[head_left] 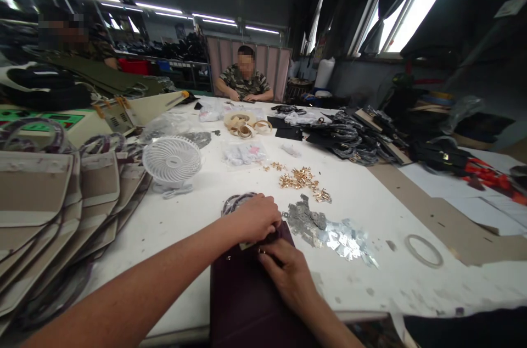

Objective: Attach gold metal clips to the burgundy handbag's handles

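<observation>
The white desk (370,200) carries everything. Left of the grip, well apart, a stack of beige bag panels (49,200) with dark handles overlaps in a row. Beyond the stack stands a machine with a green panel (37,120); its markings are too blurred to read.

Under both hands lies a maroon bag (242,298), at the near edge of the desk and running out of the bottom of the view. No label on it can be made out. Up and left of the grip stands a small white fan (172,161). Just right of the grip lies a heap of silver metal plates (329,230), with gold fittings (302,178) beyond it and a thin ring (424,249) farther right.

The left hand (257,219) is knuckles-up, its grip curled closed over the bag's upper edge. The right hand (288,271) rests palm-down on the bag, fingers reaching under the left hand. How tightly its grip closes cannot be told.
</observation>
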Action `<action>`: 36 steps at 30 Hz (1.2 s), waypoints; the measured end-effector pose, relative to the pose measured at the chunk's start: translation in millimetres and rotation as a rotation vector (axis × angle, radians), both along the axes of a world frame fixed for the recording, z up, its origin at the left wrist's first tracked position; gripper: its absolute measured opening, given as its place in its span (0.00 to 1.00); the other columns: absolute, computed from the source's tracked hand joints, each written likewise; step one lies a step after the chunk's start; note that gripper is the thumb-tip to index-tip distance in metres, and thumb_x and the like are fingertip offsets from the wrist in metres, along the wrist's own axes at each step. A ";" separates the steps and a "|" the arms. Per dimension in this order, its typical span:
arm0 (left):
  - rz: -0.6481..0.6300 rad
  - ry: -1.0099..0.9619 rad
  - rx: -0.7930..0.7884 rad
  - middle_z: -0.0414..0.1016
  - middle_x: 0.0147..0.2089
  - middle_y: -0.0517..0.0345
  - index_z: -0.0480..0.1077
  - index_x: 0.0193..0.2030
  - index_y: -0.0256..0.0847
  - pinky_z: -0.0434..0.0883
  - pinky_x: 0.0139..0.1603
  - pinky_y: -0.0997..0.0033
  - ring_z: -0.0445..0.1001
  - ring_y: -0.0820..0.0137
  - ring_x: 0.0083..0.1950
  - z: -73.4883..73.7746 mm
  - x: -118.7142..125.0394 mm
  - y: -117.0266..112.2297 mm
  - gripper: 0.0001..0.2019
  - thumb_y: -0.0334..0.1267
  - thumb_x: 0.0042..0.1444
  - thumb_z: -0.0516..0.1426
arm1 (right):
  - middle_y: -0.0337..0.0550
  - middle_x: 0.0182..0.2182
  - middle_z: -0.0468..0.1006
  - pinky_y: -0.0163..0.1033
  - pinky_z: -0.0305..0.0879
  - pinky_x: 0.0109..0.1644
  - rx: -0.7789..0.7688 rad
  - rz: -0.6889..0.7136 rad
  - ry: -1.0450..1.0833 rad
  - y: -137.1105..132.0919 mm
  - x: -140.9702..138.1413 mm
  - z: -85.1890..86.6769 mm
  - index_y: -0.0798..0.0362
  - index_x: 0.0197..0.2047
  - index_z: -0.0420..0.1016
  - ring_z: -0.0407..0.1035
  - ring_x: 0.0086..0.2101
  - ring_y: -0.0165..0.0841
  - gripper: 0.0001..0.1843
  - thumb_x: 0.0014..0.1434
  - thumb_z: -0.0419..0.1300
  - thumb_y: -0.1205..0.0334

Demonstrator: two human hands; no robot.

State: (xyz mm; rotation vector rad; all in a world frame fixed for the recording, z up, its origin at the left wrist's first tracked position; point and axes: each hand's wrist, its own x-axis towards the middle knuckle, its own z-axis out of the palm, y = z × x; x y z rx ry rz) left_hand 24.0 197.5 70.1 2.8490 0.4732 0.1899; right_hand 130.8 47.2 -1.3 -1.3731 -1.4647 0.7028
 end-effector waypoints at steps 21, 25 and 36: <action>0.414 -0.149 -0.243 0.79 0.47 0.47 0.74 0.47 0.40 0.69 0.52 0.58 0.75 0.53 0.51 -41.4 -39.6 -29.8 0.15 0.41 0.53 0.62 | 0.41 0.29 0.83 0.40 0.73 0.35 -0.251 -0.335 0.158 15.0 32.8 -14.7 0.51 0.51 0.81 0.76 0.28 0.37 0.22 0.61 0.63 0.46; 0.452 -0.105 -0.224 0.79 0.45 0.49 0.71 0.49 0.41 0.69 0.48 0.59 0.76 0.54 0.48 -47.9 -35.5 -31.7 0.17 0.40 0.52 0.63 | 0.42 0.40 0.84 0.42 0.71 0.46 -0.090 -0.291 -0.192 12.8 35.5 -14.4 0.48 0.44 0.83 0.78 0.39 0.39 0.11 0.62 0.62 0.55; 0.497 -0.026 -0.286 0.79 0.41 0.54 0.68 0.41 0.45 0.65 0.38 0.65 0.78 0.56 0.42 -48.0 -19.2 -25.1 0.13 0.40 0.49 0.63 | 0.42 0.38 0.83 0.40 0.69 0.44 -0.017 -0.291 -0.399 15.9 31.5 -25.8 0.49 0.43 0.81 0.78 0.38 0.38 0.09 0.65 0.59 0.60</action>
